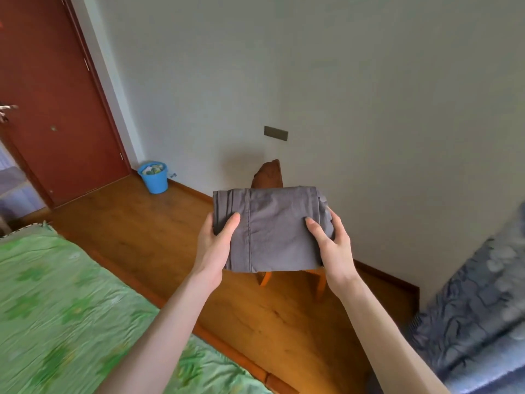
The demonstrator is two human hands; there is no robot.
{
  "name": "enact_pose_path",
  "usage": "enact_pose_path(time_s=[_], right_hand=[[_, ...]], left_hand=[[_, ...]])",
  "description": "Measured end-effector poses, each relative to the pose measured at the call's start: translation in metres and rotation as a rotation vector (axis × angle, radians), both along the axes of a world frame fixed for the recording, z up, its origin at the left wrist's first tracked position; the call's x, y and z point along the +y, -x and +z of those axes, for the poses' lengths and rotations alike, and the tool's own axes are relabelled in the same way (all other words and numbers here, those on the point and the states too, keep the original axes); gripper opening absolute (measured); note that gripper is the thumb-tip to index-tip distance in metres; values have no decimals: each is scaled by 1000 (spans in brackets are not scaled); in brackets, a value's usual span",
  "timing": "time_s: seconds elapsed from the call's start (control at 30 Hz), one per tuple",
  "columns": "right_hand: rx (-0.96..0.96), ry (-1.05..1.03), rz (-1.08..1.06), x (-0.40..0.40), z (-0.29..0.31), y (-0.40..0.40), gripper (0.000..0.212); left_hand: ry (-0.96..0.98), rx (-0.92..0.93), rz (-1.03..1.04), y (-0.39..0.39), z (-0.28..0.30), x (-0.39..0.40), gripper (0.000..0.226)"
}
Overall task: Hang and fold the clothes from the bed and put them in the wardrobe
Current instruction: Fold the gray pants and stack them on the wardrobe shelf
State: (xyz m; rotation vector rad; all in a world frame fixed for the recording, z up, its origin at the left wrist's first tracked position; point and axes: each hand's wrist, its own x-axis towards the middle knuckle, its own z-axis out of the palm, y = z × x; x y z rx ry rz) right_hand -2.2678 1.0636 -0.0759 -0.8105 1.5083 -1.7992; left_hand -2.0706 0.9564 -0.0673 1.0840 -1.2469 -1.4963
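1. up front, a folded grey garment [272, 228] is held in the air between both hands, over the wooden floor [136, 223] and in front of a wooden chair [268, 176].
2. left hand [214, 245] grips the garment's left edge, thumb on top, the other fingers hidden under the cloth.
3. right hand [332, 245] grips the right edge the same way, thumb lying on the top face, fingers curled round the side.
4. the garment is a flat rectangle with a seam running down it, its far end rolled over.
5. the bed [56, 294] with a green cover lies at lower left, well apart from the garment.
6. a blue bucket [154, 177] stands by the wall near a red-brown door [56, 109].
7. blue patterned fabric [483, 308] fills the lower right; what it belongs to, i cannot tell.
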Motion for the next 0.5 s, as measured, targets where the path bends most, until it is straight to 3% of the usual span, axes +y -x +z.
enact_pose_path(time_s=[0.1,0.2,0.5], right_hand=[[-4,19,32,-31,-5,32,57],[-7,12,70,-66,-14,72,53],[110,-54,202,-190,-2,217,66]], left_hand=[[12,-35,46,30,-5,-24,59],[-11,-60,90,67,-11,-53,67],[-9,-73,291,197,-4,-142,68]])
